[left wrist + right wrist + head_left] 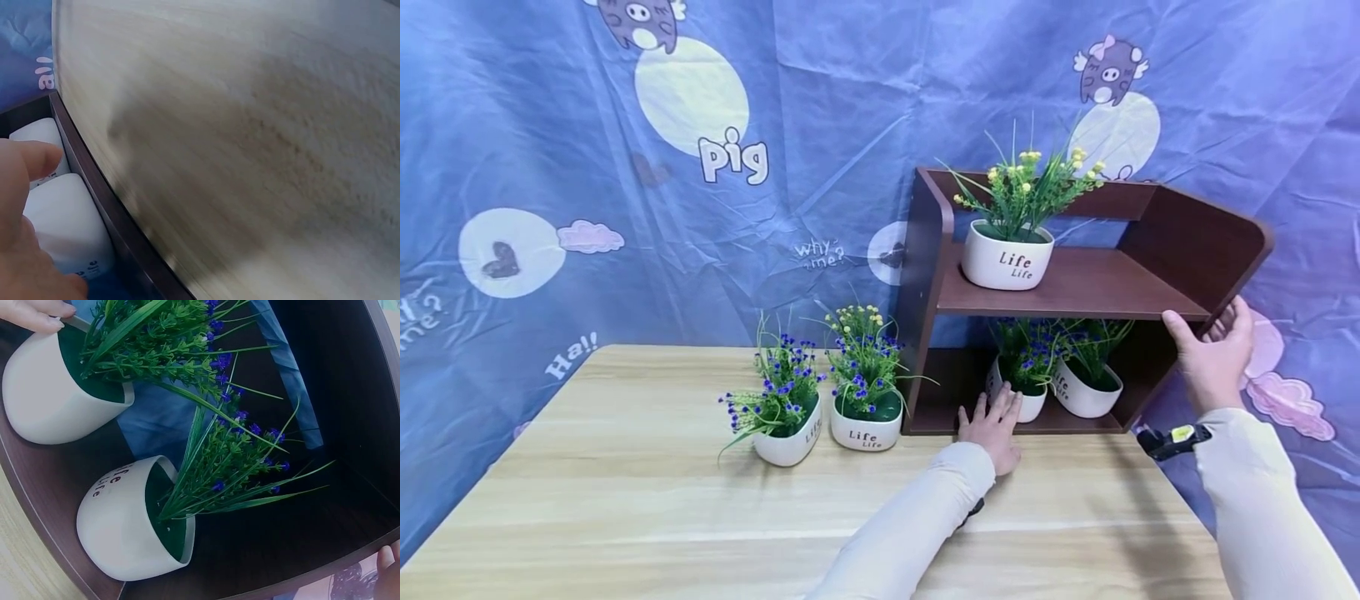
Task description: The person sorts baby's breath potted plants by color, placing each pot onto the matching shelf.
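Observation:
My left hand (992, 433) reaches into the lower level of a dark brown shelf (1150, 279). Its fairly straight, spread fingers touch the front of a white flowerpot (1033, 406) with blue flowers; in the right wrist view the fingertips meet the rim of that pot (56, 394). Beside it on the right sits a second white pot (1086, 392) with green grass and blue flowers. At the shelf's right side panel, my right hand (1217, 354) grips the edge, thumb in front and fingers around the outside. A pot with yellow flowers (1007, 258) stands on the upper level.
Left of the shelf, two more white pots stand on the wooden table (662, 500): one with blue flowers (786, 437), the other with blue and yellow flowers (865, 425). A blue printed curtain (820, 100) hangs behind. The shelf's right end reaches the table's right edge.

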The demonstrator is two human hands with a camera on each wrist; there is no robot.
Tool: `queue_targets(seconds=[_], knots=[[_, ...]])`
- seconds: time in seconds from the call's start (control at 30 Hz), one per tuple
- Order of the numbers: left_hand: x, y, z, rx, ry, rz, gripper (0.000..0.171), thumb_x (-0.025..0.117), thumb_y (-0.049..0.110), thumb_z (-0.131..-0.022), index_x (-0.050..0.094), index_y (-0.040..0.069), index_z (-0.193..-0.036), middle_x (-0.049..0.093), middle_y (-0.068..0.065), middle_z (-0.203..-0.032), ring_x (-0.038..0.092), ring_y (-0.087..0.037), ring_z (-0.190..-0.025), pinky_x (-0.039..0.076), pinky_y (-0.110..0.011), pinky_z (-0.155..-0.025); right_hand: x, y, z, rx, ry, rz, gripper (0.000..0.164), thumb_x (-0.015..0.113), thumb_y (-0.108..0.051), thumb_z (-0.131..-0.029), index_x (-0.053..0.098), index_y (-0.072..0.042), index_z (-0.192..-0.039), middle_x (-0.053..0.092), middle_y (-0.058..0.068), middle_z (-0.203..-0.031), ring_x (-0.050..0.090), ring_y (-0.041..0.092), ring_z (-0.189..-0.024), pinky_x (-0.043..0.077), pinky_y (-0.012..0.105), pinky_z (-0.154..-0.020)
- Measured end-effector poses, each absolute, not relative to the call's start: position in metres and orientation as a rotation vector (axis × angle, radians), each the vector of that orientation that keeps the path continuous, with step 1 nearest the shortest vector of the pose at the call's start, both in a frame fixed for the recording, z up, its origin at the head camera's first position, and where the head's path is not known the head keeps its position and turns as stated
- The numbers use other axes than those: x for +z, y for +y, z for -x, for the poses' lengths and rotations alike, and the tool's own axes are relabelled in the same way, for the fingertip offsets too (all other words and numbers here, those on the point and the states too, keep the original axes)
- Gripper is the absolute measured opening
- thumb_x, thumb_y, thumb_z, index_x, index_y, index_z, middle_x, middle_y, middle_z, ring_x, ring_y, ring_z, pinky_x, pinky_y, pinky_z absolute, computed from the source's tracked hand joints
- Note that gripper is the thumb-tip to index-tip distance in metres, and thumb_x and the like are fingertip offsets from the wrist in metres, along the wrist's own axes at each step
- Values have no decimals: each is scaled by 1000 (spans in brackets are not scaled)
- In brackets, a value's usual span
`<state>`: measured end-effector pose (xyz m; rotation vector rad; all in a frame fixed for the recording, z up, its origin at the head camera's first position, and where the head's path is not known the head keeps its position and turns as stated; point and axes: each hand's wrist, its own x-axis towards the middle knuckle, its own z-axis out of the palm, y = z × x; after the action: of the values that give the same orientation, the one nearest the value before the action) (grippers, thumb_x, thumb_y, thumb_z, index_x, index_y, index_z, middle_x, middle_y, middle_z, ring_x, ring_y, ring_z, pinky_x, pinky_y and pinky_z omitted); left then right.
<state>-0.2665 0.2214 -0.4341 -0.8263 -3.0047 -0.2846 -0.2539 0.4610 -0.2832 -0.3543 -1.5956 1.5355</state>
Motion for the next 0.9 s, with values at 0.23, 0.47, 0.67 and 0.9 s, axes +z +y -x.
queue_targets(seconds=[0.23,0.47,0.67,0.9], knots=[[-435,219,268,-356,-3002,867,86,62,48,-88,7,40,-153,-3,17,-160,22,-19,-144,33,-47,-109,-287,464,256,1506,-1598,363,74,76,-4,-78,40,-18,-141,49,-3,-129,45,8,-119,33,11,-100],[-432,212,273,-473,-3000,959,89,63,44,-88,2,39,-153,-6,13,-161,16,-25,-146,33,-51,-109,-288,465,258,1489,-1598,366,73,76,-4,-78,40,-17,-141,49,-4,-128,45,7,-118,33,10,-99],[-427,203,278,-698,-2952,1035,89,66,40,-87,9,29,-155,2,6,-162,16,-23,-146,31,-52,-110,-287,464,258,1480,-1618,374,73,75,-5,-79,39,-18,-142,48,-4,-129,45,7,-119,32,10,-100],[-416,184,270,-912,-2837,1144,84,68,36,-87,22,14,-154,16,-1,-160,20,-25,-145,31,-51,-110,-286,465,254,1483,-1641,404,75,74,-6,-80,37,-18,-143,47,-4,-131,43,7,-121,31,11,-102]])
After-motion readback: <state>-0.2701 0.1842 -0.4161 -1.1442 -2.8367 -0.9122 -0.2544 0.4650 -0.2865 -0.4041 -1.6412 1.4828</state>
